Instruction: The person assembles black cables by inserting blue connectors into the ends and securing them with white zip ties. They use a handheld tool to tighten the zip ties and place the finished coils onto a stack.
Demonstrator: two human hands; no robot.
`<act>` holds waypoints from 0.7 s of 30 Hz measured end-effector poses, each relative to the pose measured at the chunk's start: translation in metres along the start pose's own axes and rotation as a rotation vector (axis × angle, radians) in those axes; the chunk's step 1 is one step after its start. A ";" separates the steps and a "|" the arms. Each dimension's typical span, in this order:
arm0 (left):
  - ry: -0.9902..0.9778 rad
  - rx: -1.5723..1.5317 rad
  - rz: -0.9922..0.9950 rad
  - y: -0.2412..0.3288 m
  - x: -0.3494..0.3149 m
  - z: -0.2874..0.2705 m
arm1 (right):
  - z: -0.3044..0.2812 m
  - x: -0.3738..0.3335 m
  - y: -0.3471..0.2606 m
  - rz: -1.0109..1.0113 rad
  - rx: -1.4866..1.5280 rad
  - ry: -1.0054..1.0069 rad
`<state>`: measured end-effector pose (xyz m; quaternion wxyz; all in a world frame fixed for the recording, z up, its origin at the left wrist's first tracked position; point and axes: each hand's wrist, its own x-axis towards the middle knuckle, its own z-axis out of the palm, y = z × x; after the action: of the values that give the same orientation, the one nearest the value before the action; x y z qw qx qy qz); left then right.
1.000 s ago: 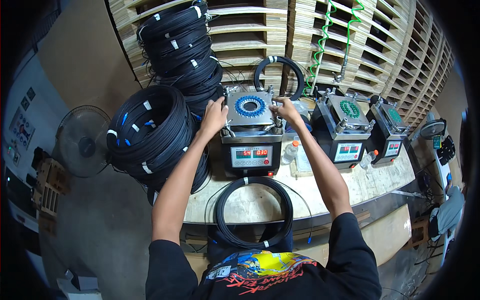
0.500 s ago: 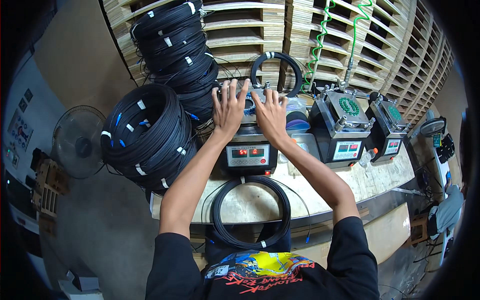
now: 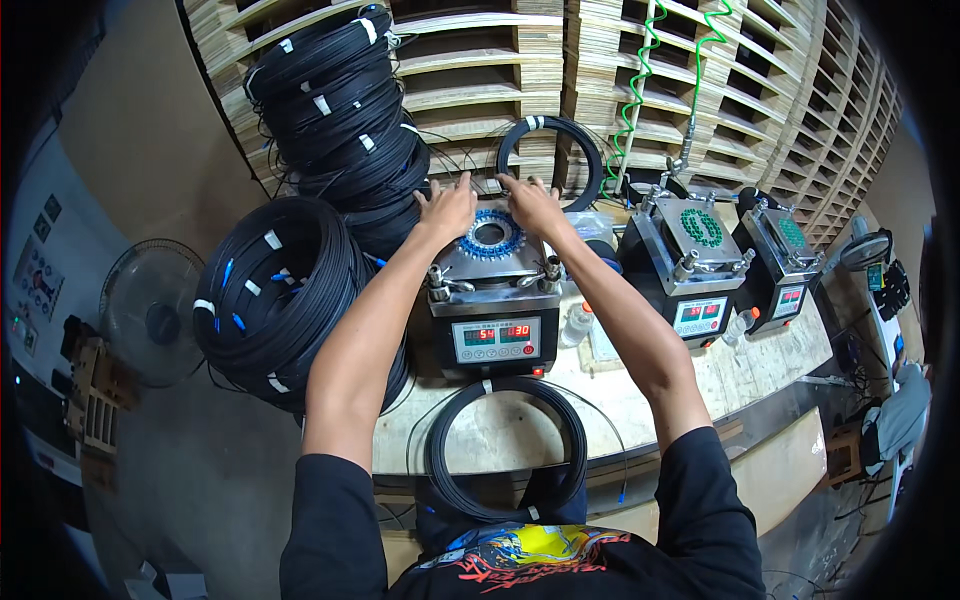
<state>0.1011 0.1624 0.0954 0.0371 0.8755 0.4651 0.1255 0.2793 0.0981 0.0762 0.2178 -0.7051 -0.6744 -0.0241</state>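
Blue connectors (image 3: pixel 492 253) lie ringed on the machine's (image 3: pixel 497 342) top plate (image 3: pixel 468 268). Your left hand (image 3: pixel 447 210) and right hand (image 3: pixel 536 208) flank their far side, fingers partly spread; whether either pinches anything, I can't tell.

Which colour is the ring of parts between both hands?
The ring of parts is blue; head view.

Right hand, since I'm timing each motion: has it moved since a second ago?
Yes. Judged against the blue-ringed machine, the right hand has shifted leftward and toward the machine's far side.
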 end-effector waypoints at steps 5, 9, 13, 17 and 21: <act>-0.063 -0.077 0.016 0.001 -0.001 -0.003 | 0.017 0.015 0.030 -0.037 0.204 0.074; -0.129 -0.140 -0.038 -0.008 -0.011 -0.006 | 0.018 -0.002 0.024 -0.103 0.251 0.154; 0.084 -0.276 0.167 0.007 -0.062 -0.022 | -0.016 -0.039 0.021 -0.264 0.594 0.232; 0.426 -0.374 0.469 0.023 -0.145 -0.044 | -0.015 -0.104 0.037 -0.081 0.763 0.314; 0.317 -0.502 0.401 0.020 -0.236 -0.021 | -0.004 -0.182 0.051 0.046 0.875 0.256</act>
<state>-0.0142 -0.0444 0.0761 0.1532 0.8827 0.2386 0.3749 0.3128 -0.0746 0.0064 0.5773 -0.5529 -0.5729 0.1810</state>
